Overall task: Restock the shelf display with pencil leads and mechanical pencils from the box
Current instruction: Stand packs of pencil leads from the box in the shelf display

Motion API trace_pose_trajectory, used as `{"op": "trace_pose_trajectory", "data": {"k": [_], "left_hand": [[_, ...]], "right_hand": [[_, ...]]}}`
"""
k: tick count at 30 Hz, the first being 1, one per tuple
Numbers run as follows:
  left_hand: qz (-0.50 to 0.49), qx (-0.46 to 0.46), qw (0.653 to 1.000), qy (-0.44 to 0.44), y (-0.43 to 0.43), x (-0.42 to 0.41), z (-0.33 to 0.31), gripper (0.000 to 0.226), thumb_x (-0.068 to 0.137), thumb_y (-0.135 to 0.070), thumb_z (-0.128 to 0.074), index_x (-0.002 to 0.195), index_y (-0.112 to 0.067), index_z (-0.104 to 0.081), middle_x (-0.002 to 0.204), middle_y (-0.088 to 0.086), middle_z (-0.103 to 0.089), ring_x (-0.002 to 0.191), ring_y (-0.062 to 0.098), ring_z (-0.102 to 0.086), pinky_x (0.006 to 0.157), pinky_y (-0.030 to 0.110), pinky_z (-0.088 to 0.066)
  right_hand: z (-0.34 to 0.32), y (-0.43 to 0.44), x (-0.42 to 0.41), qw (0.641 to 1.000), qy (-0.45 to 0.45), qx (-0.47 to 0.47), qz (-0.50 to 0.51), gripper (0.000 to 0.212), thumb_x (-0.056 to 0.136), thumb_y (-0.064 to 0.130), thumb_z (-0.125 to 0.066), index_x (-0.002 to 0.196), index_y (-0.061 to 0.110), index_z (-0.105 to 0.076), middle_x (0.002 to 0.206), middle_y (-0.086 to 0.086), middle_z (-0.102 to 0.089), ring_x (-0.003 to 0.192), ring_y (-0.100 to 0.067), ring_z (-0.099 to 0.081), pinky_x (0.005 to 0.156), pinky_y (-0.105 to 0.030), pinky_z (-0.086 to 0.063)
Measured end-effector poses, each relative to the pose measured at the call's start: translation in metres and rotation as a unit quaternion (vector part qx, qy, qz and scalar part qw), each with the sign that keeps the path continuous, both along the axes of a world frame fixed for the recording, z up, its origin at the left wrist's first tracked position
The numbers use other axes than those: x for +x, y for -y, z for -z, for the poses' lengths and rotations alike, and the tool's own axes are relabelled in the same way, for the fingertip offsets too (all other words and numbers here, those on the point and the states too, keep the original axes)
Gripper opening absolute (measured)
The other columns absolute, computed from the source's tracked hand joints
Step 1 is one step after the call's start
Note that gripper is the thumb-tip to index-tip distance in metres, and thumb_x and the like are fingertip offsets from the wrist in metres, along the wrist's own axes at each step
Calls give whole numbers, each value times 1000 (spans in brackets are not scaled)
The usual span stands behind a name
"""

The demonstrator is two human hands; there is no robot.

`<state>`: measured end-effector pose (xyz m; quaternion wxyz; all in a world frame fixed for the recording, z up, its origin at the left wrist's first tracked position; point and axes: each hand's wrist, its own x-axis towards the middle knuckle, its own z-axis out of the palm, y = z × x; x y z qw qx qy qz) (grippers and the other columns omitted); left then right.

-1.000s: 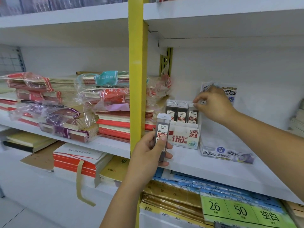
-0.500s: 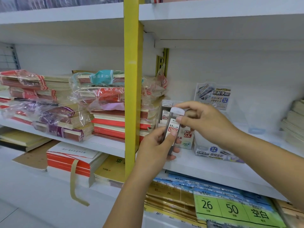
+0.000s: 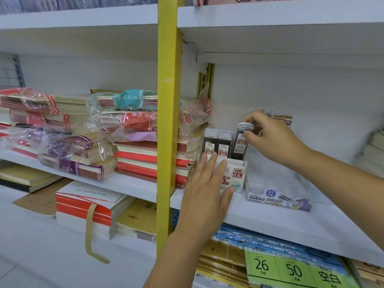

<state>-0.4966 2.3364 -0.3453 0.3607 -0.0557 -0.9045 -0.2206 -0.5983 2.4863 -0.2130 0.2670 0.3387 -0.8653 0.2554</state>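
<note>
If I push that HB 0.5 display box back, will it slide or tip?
Likely slides easily: the HB 0.5 display box looks like thin card on a smooth white shelf. Its lead cases stand well above the rim, so it may tip.

A yellow upright post (image 3: 169, 121) divides evenly lit white shelving, an upper shelf (image 3: 270, 17) over the middle shelf (image 3: 291, 223), with a plain white back wall (image 3: 291, 86), a slotted bracket strip (image 3: 205, 80) and a wire grid (image 3: 10, 69) far left.

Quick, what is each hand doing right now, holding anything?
Left hand: open, flat against the display box.
Right hand: pinching a pencil lead case by its top.
</note>
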Motion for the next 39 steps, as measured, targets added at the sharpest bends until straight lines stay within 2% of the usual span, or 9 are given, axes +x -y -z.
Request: {"op": "trace_pose_trajectory", "data": {"k": [8, 13, 16, 19, 22, 25, 29, 33, 39], "left_hand": [[17, -3, 1000, -24, 5, -2, 4, 59, 102, -46, -43, 155, -32, -23, 164, -17, -5, 148, -1, 14, 117, 24, 4], [26, 2, 999, -23, 5, -1, 4, 58, 102, -44, -44, 155, -32, -24, 163, -19, -4, 147, -4, 17, 114, 18, 9], [28, 12, 999, -20, 2, 5, 2, 57, 102, -43, -45, 154, -34, -25, 164, -18, -2, 149, 0, 14, 118, 24, 3], [25, 42, 997, -60, -3, 24, 5, 48, 100, -38, -50, 147, -31, -41, 159, -14, -27, 149, 4, -11, 119, 25, -14], [37, 53, 994, -94, -12, 57, 23, 36, 95, -34, -49, 129, -25, -58, 128, -10, -55, 122, 10, -46, 101, 16, -33], [65, 11, 998, -2, -21, 90, 70, 33, 94, -36, -49, 124, -25, -60, 115, -7, -58, 107, 11, -51, 89, 14, -36], [82, 50, 969, 227, -25, 127, 167, 40, 98, -32, -55, 137, -26, -50, 128, -3, -52, 115, 17, -54, 92, 34, -49], [27, 149, 902, 405, -36, 166, 271, 54, 98, -30, -58, 147, -16, -39, 145, 6, -44, 131, 23, -47, 109, 33, -37], [-19, 245, 785, 569, -44, 197, 365, 71, 98, -45, -54, 155, -18, -22, 158, 5, -32, 141, 20, -38, 116, 35, -32]], "right_hand": [[8, 12, -33, 999, 20, 3, 42, 13, 85, 25, -70, 97, 24, -74, 97, -1, -56, 88, -15, -53, 75, -26, -37], [14, 11, -36, 996, 42, -55, 57, 11, 86, 22, -70, 95, 27, -70, 100, 0, -61, 89, -13, -53, 64, -18, -35], [10, 6, -20, 995, 42, -85, 43, 19, 90, 22, -65, 108, 22, -70, 106, -2, -60, 93, -14, -54, 78, -22, -39], [9, -9, 21, 988, 15, -155, 0, 19, 92, 17, -61, 107, 25, -69, 106, 1, -61, 90, -7, -55, 79, -8, -38], [33, -36, 81, 978, 29, -192, -72, 16, 93, 21, -60, 98, 35, -66, 97, 13, -64, 84, -1, -58, 71, -5, -42], [90, -66, 132, 961, 138, -202, -132, 12, 93, 27, -60, 96, 36, -67, 87, 9, -68, 73, -10, -63, 66, -17, -50], [201, -91, 158, 927, 344, -130, -79, 14, 92, 24, -62, 96, 37, -66, 86, 2, -67, 76, -20, -64, 68, -26, -50], [334, -109, 173, 848, 529, -44, 8, 16, 96, 26, -56, 109, 36, -59, 111, 5, -60, 91, -10, -60, 72, -16, -47], [461, -116, 205, 805, 588, 35, 75, 48, 93, 19, -62, 138, 21, -46, 146, -3, -42, 128, -14, -43, 99, -17, -30]]}}
